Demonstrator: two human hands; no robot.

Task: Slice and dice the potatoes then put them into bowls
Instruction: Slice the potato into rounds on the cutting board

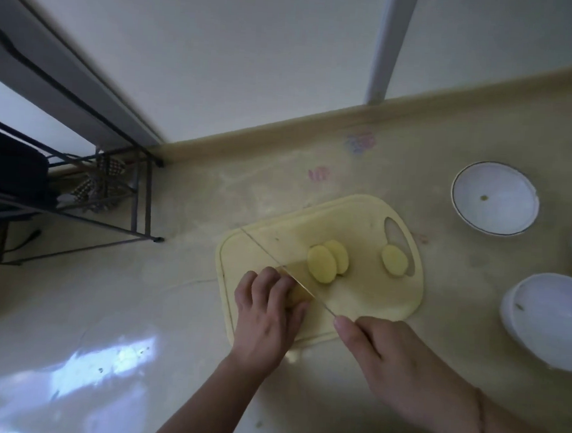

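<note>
left hand [265, 310] has its grip curled over the potato [297, 295] on the cutting board [361, 221], right hand [390, 350] grips the knife [285, 268] slicing beside it, three slices [322, 263] lying nearby

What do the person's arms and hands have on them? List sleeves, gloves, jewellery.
Both forearms are bare: no sleeves, no gloves. The left hand shows no ring or band. The right hand has a thin cord-like bracelet at the wrist; its colour is hard to tell in the dim light.
</note>
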